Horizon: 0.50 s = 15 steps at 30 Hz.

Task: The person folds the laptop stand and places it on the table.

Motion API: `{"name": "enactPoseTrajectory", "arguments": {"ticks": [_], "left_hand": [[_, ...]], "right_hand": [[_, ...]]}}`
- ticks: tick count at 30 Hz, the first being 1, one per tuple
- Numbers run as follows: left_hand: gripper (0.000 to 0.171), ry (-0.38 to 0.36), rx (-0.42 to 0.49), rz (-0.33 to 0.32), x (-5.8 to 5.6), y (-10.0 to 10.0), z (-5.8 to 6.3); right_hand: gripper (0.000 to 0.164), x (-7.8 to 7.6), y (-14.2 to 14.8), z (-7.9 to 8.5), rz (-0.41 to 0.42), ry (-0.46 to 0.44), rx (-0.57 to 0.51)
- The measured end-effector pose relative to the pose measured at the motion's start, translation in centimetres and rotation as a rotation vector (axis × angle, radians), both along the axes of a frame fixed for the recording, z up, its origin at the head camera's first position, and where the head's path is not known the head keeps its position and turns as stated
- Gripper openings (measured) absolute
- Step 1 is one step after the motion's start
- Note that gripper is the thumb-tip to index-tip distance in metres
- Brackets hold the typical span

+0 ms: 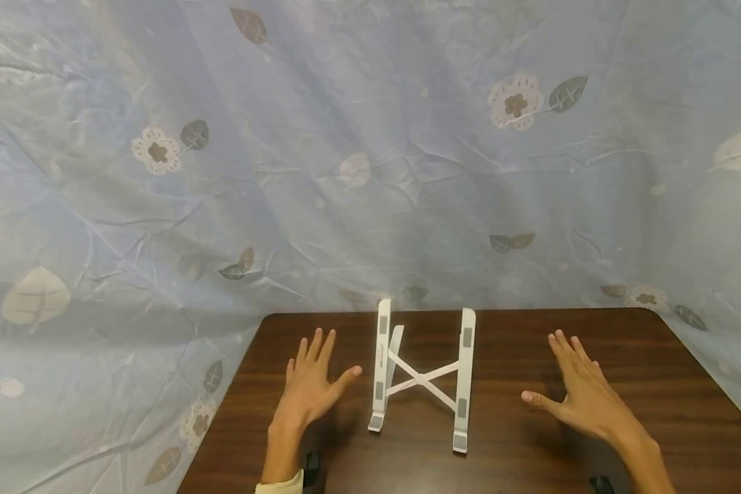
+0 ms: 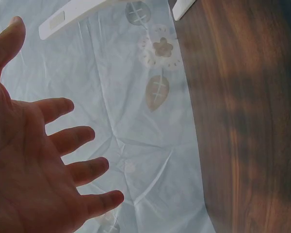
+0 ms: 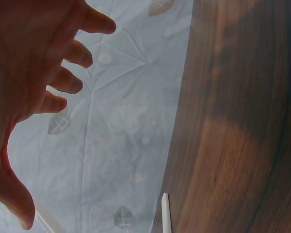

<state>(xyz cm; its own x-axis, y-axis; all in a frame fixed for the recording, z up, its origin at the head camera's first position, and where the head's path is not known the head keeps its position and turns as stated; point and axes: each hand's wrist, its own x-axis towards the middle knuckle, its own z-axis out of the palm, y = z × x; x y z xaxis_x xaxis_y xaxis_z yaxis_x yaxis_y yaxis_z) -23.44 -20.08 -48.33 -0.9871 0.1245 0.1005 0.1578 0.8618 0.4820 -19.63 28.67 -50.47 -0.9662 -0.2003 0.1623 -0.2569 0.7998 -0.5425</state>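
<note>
White stand (image 1: 421, 379) flanked by L hand (image 1: 309, 391) at 9 o'clock, R hand (image 1: 585, 401) at 3, both released. Mkg (image 1: 381, 355) on L rail (image 1: 379, 370) can't be read.

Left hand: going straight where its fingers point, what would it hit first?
Probably the patterned cloth behind the table; the left hand seems aimed left of the white stand, though depth is unclear.

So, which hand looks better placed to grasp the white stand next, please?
Probably the left hand: empty and open, it is closer to the white stand than the right hand, also empty.
</note>
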Motion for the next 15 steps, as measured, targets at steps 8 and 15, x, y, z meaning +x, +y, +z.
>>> {"name": "enactPoseTrajectory", "arguments": {"ticks": [8, 15], "left_hand": [[0.094, -0.004, 0.048, -0.034, 0.1, 0.0, -0.8], [0.091, 0.005, 0.115, -0.075, -0.7, 0.3, -0.7]], "right_hand": [[0.117, 0.2, -0.9, -0.6, 0.039, -0.022, -0.068], [0.116, -0.1, -1.3, -0.3, 0.031, -0.016, -0.054]]}}
